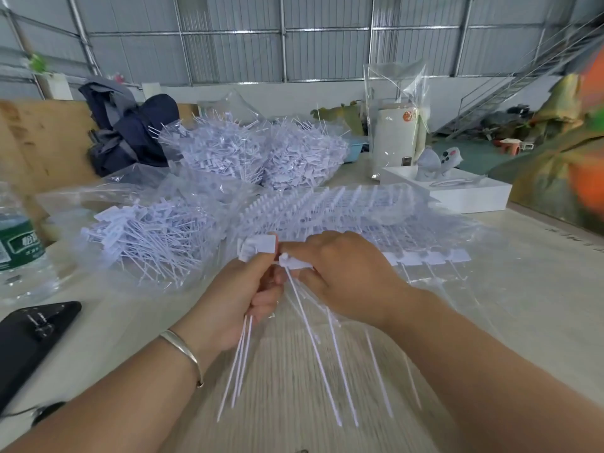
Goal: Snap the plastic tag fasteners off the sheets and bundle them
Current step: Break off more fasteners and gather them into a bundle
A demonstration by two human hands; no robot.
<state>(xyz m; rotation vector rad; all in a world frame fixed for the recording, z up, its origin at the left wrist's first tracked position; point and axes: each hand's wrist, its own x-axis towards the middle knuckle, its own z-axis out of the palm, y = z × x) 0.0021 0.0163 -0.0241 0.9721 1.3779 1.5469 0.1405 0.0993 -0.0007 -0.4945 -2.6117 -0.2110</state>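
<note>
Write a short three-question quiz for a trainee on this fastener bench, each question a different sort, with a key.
1. True or false: the left hand holds a small bundle of snapped-off fasteners with their tails hanging down.
2. Multiple choice: the fastener sheet that the right hand is working on lies A) left of the water bottle, B) under and to the right of the right hand, C) inside the white box.
3. Fill in: the dark phone lies on the table near the ___ forearm.

Key: 1 true; 2 B; 3 left.
</note>
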